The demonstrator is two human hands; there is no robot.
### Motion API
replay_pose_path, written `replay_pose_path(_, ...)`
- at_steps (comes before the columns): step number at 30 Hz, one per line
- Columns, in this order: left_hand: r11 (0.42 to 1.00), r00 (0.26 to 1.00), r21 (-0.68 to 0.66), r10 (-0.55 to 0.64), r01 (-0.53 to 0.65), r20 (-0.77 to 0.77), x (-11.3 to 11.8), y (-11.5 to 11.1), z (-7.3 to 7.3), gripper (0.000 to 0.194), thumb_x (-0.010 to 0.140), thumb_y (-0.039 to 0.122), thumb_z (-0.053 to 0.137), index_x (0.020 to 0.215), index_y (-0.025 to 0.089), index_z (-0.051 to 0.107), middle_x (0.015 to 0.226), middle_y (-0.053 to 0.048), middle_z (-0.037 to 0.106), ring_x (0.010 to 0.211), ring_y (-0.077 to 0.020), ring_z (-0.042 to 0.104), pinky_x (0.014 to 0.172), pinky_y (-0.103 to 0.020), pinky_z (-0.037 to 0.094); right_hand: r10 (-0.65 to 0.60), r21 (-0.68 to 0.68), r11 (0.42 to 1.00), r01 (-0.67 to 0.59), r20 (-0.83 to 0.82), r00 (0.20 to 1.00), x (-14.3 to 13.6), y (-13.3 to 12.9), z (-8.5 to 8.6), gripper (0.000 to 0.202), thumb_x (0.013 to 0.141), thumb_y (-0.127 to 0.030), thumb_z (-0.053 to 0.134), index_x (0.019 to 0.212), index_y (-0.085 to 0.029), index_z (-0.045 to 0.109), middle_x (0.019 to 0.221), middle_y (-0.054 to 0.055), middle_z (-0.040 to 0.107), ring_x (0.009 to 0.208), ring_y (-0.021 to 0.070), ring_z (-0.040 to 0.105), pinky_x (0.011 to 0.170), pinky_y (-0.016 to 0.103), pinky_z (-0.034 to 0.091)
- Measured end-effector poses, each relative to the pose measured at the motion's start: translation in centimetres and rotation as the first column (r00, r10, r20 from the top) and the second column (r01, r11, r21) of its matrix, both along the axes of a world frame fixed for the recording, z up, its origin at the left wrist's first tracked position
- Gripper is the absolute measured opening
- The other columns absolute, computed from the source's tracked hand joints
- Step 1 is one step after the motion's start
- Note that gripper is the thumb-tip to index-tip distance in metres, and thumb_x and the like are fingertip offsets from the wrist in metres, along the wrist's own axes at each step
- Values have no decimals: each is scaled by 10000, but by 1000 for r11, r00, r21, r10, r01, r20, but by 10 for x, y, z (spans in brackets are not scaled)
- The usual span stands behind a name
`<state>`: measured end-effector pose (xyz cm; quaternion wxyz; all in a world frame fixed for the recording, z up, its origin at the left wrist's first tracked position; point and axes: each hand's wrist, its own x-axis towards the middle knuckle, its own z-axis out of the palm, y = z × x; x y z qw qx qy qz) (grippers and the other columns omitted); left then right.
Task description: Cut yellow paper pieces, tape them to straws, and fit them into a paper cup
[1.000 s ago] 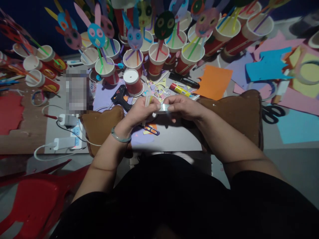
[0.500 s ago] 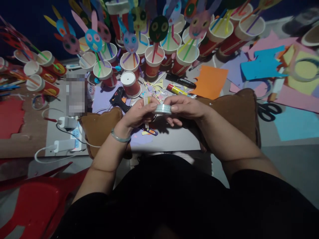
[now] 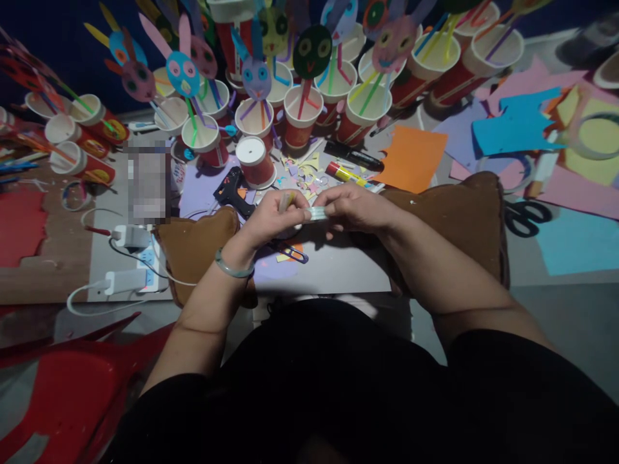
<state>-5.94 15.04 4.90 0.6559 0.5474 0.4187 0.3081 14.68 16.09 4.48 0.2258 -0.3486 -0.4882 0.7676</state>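
Over the near edge of the table, my left hand (image 3: 276,218) and my right hand (image 3: 355,207) meet at a small roll of pale, shiny tape (image 3: 317,213). My left thumb and fingers pinch its left end, my right thumb and fingertips its right end. A yellowish, translucent piece (image 3: 286,201) shows between my left fingers; its kind is unclear. Just beyond my left hand lies a black glue gun (image 3: 234,193). Below the hands is a dark-handled cutter-like tool (image 3: 290,251), partly hidden. Paper scraps (image 3: 304,171) and a red-and-yellow glue stick (image 3: 344,174) lie beyond my fingers.
Paper cups (image 3: 362,103) with straws and paper animal faces crowd the back. Brown cushions (image 3: 449,225) flank the work spot. Black scissors (image 3: 527,218) and coloured paper (image 3: 515,125) lie right; a power strip (image 3: 152,267) with cables and a red chair (image 3: 72,386) are left.
My hands have drawn slightly closer together around the tape roll, and my right fingers have curled in. The roll is turned a little and less of it shows.
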Motion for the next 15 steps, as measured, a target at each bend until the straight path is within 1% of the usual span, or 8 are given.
replay_pose_path(5,999,998,-48,7,-4,62,-3,2,-3,277,650,398,763,702,167,619,505,71,434,441,-43,334,456,-211,268,37,11,999,-37,-43,998,1,-1,2,129,805,-226,667,896,-134,669,477,-43,575,371,79,516,313,147,283)
replay_pose_path(9,1000,997,-13,5,-4,81,-4,3,-1,255,638,378,750,696,166,620,514,67,448,463,-53,366,478,-216,294,58,33,998,-56,-79,995,1,-1,3,200,803,-275,728,915,-131,647,488,-46,604,358,73,525,301,132,269)
replay_pose_path(11,1000,999,16,-4,3,48,-3,3,1,225,638,352,733,686,163,622,505,69,449,458,-53,361,476,-217,289,66,41,997,-64,-63,996,1,-1,3,238,807,-314,761,902,-130,642,495,-49,608,352,59,512,306,126,280)
replay_pose_path(15,993,993,116,30,-17,-111,1,2,5,176,631,304,696,614,153,607,487,58,454,471,-57,366,476,-216,262,38,79,996,-41,37,999,0,-2,2,252,830,-350,772,879,-133,654,479,-58,578,352,50,493,302,128,268)
